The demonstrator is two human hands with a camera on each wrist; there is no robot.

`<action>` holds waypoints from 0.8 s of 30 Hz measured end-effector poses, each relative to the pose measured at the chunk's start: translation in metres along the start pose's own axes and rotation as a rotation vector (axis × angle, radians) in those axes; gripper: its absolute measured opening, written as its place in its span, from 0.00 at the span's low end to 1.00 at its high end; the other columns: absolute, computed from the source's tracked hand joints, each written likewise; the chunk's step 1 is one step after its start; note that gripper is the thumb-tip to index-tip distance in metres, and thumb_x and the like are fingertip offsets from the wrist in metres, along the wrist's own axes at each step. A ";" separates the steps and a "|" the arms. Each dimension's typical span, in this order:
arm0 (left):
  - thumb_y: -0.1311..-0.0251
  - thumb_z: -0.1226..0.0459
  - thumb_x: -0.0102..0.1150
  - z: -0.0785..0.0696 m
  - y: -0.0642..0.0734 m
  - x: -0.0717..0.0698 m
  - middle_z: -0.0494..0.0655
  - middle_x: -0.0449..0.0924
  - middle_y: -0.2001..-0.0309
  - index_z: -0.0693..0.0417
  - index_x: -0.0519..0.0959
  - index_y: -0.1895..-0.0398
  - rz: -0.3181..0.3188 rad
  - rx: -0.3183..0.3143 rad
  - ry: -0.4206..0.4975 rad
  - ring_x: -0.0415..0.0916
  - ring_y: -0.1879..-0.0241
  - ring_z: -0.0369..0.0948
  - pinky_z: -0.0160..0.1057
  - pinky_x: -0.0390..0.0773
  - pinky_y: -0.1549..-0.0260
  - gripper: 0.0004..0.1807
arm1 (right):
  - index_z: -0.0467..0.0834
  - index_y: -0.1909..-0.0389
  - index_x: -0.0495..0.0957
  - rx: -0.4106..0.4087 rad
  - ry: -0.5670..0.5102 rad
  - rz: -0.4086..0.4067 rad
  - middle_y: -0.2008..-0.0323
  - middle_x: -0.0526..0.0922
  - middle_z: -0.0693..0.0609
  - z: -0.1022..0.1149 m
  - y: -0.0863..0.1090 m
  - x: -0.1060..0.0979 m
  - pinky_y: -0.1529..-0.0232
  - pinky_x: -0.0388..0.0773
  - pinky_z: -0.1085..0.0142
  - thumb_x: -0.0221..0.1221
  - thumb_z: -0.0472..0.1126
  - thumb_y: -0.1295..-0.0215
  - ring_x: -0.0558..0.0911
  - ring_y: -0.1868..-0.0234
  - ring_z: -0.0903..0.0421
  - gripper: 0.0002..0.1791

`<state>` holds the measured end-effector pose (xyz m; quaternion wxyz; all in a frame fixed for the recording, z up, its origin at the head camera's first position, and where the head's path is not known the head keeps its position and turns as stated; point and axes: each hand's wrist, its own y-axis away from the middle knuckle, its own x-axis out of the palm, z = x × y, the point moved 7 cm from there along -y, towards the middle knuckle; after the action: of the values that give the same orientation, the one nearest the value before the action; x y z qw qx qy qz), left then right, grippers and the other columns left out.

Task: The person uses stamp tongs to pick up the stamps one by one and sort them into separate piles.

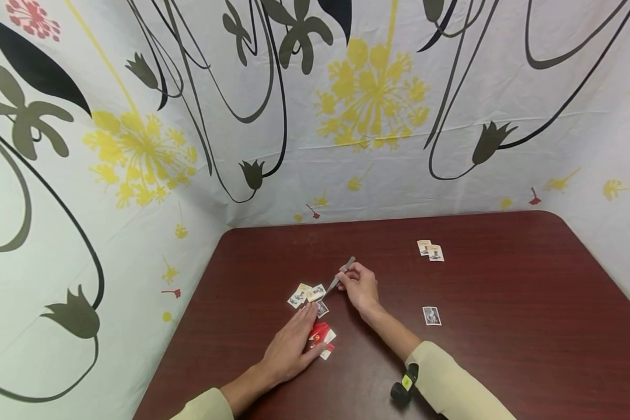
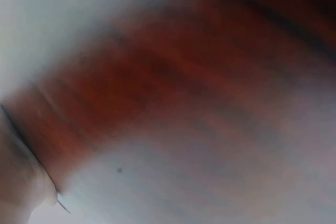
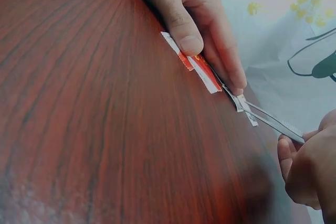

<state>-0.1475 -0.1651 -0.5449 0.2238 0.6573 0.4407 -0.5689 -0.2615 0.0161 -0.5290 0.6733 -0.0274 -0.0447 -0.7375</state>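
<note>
My right hand [image 1: 362, 291] pinches metal tweezers [image 1: 333, 284], whose tips reach to a pale stamp [image 1: 316, 292] in a small cluster. Beside it lie a cream-edged stamp [image 1: 297, 297] and a dark-pictured stamp [image 1: 322, 308]. With fingers stretched out, my left hand [image 1: 286, 352] lies low over the table, fingertips right at the cluster's near edge. Red and white stamps [image 1: 321, 333] lie by its thumb and index finger, partly covered. In the right wrist view the tweezers [image 3: 278, 125] meet the stamps just past the left fingertips. The left wrist view is blurred.
On the reddish-brown table [image 1: 493, 291], two overlapping stamps [image 1: 435, 253] lie at the far right. A single grey stamp [image 1: 431, 316] lies nearer on that side. A flower-printed white cloth [image 1: 304, 134] hangs behind and left. A black device [image 1: 402, 392] sits at the right sleeve.
</note>
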 end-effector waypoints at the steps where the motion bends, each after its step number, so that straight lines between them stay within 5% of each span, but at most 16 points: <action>1: 0.24 0.43 0.57 0.000 0.000 0.000 0.55 0.59 0.18 0.64 0.56 0.16 -0.001 0.000 -0.001 0.53 0.18 0.47 0.47 0.59 0.22 0.47 | 0.27 0.55 0.81 0.008 -0.008 0.000 0.64 0.89 0.34 -0.001 0.000 0.000 0.60 0.89 0.55 0.65 0.25 0.30 0.88 0.69 0.48 0.07; 6: 0.24 0.43 0.57 0.000 0.000 0.001 0.55 0.59 0.18 0.63 0.56 0.16 -0.003 0.000 0.002 0.54 0.18 0.47 0.48 0.60 0.23 0.47 | 0.27 0.54 0.81 0.036 -0.036 0.000 0.66 0.89 0.38 -0.001 0.004 -0.004 0.63 0.89 0.61 0.64 0.26 0.30 0.87 0.70 0.53 0.07; 11: 0.25 0.43 0.57 0.000 0.000 0.001 0.55 0.59 0.18 0.63 0.56 0.16 -0.002 -0.003 0.009 0.54 0.18 0.47 0.48 0.60 0.23 0.47 | 0.32 0.59 0.82 0.053 0.025 -0.012 0.70 0.89 0.42 0.003 0.011 -0.012 0.64 0.89 0.57 0.67 0.30 0.30 0.88 0.71 0.46 0.05; 24: 0.25 0.43 0.59 0.000 0.000 -0.001 0.56 0.59 0.18 0.64 0.57 0.17 -0.012 0.005 0.015 0.54 0.18 0.47 0.48 0.61 0.23 0.47 | 0.34 0.63 0.80 0.020 0.094 -0.008 0.71 0.88 0.39 0.002 0.028 -0.015 0.67 0.89 0.60 0.68 0.30 0.31 0.89 0.73 0.47 0.05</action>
<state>-0.1476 -0.1656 -0.5440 0.2152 0.6593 0.4449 -0.5666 -0.2327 0.0288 -0.5278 0.6721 0.0143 -0.0205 -0.7400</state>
